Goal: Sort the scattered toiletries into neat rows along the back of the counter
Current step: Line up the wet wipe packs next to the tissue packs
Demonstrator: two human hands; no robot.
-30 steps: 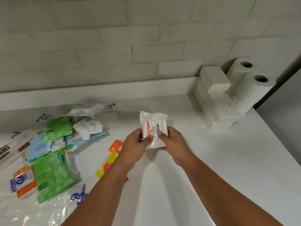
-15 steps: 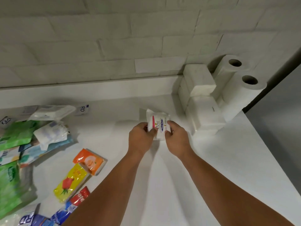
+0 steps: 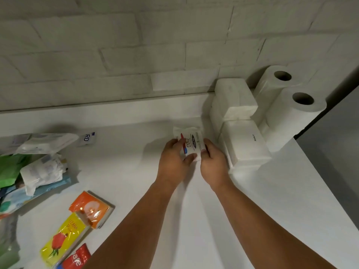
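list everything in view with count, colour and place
smooth counter: one, white, fills the lower view
brick wall: one, white, behind the counter
plastic Dove soap packet: one, white, counter's back, beside tissue packs
wrapped tissue packs: at least two, white, stacked back right
paper rolls: two, white, upright, back right corner
small RD sachet: one, white, back left
crumpled plastic packets: two, white, left heap
flat green packet: at least one, green, left edge
flat blue packet: one, light blue, under heap
orange tissue packet: one, orange, front left
strawberry-print packet: one, yellow, front left
glossy red packet: one, red, bottom edge
left hand: one, grips the soap packet
right hand: one, grips the soap packet
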